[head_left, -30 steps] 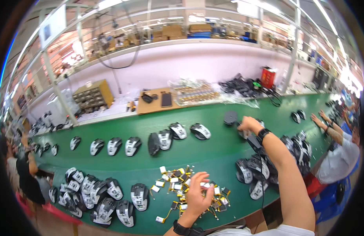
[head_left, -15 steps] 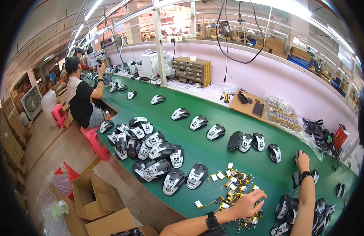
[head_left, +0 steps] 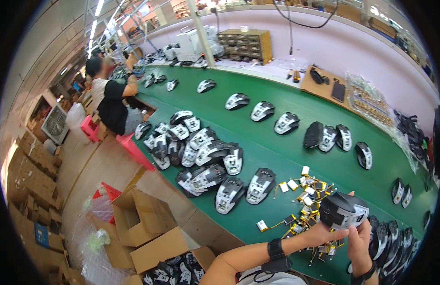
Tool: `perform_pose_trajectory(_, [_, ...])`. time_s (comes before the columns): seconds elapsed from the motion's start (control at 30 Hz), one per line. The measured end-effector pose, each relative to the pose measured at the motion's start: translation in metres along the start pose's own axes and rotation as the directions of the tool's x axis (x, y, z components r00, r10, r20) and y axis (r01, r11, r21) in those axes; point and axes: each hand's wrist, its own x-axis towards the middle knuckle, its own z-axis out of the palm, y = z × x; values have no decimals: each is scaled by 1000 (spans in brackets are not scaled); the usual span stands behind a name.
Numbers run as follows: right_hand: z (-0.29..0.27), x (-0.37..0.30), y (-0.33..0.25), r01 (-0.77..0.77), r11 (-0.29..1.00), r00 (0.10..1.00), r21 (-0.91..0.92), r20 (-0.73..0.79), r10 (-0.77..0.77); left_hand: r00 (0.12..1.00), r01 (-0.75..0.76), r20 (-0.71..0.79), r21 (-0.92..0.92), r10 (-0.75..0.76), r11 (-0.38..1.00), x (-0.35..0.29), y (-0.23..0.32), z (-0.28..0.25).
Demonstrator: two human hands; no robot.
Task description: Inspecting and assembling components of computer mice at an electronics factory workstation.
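Observation:
Near the right front of the green bench, both hands hold a black-and-white computer mouse point(head_left: 342, 210) up in the air. My left hand point(head_left: 320, 234) grips it from the left and beneath. With its thumb at the mouse's near end, my right hand point(head_left: 359, 243) supports the right side; some fingers are hidden behind the shell. Below and left of the hands lies a heap of small silver battery packs point(head_left: 307, 200) with wires and yellow tape. A cluster of mouse bodies point(head_left: 390, 240) stands just right of my right hand.
A pile of mice point(head_left: 201, 149) covers the bench's left part, and more stand spaced along the green surface point(head_left: 258, 142). Open cartons point(head_left: 148, 209) are on the floor at left. A phone point(head_left: 338, 92) lies on a brown board. A seated person point(head_left: 110, 97) works farther left.
My right hand has come back from the far right of the bench. My left hand has left the battery heap, and both now hold a mouse. The view has shifted.

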Motion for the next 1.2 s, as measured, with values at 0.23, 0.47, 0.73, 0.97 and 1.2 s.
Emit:
perform_pose_trajectory(0.23, [18, -16, 43, -88, 764, 980, 640, -82, 182, 979, -159, -126, 25, 161, 987, -2, 29, 3])
perform_pose_trajectory(0.47, [-11, -6, 43, 160, 610, 940, -776, -69, -334, 972, -165, -198, -213, 122, 963, 7, 29, -17])
perform_pose_trajectory(0.73, [-9, 6, 71, 200, 556, 963, -807, 57, -264, 984, 38, -158, -237, -77, 971, 5, 20, -17])
perform_pose_trajectory(0.97, [-8, 2, 72, 133, 737, 957, -663, -107, -269, 979, 87, -170, -147, -111, 985, 7, 18, -14])
perform_pose_trajectory(1.2, [-14, -2, 43, 80, 765, 972, -640, -119, -201, 975, 102, -180, -143, -127, 984, 6, 16, -17])
